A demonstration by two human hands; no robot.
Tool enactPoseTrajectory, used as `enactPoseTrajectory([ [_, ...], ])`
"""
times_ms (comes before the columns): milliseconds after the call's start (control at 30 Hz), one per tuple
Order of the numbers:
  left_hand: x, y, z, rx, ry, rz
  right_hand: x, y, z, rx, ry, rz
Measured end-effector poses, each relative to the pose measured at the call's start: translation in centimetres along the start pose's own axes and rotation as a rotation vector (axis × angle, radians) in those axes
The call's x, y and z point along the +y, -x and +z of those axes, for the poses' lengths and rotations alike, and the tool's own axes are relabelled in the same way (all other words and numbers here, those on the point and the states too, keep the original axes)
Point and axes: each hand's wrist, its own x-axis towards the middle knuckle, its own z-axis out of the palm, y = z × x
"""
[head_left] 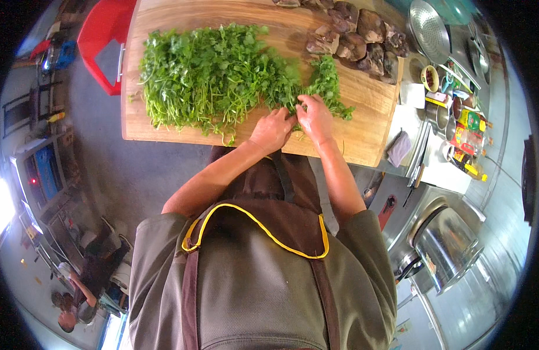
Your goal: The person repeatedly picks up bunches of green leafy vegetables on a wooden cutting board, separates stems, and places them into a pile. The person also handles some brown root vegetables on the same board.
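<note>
A large heap of fresh coriander covers the left and middle of a thick wooden cutting board. At its right end, my left hand and my right hand meet close together over the stems. Both have their fingers bent round coriander sprigs, and the fingertips are partly hidden among the leaves. A smaller bunch of coriander lies just beyond my right hand. Dark brown chunks of what looks like cooked meat sit at the board's far right corner.
Left of the board stands a red plastic stool. On the right counter are a perforated metal strainer, a folded cloth, a knife and several bottles. A large steel pot stands lower right. Another person is at lower left.
</note>
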Motion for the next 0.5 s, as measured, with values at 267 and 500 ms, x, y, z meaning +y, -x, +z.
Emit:
enactPoseTrajectory([
  [267, -0.9, 0.9, -0.7, 0.232, 0.241, -0.21, -0.4, -0.4, -1.6, 0.095, -0.144, -0.042],
  [500, -1.4, -1.7, -1.2, 0.21, 0.231, -0.49, 0.4, -1.1, 1.2, 0.03, 0.019, -0.072],
])
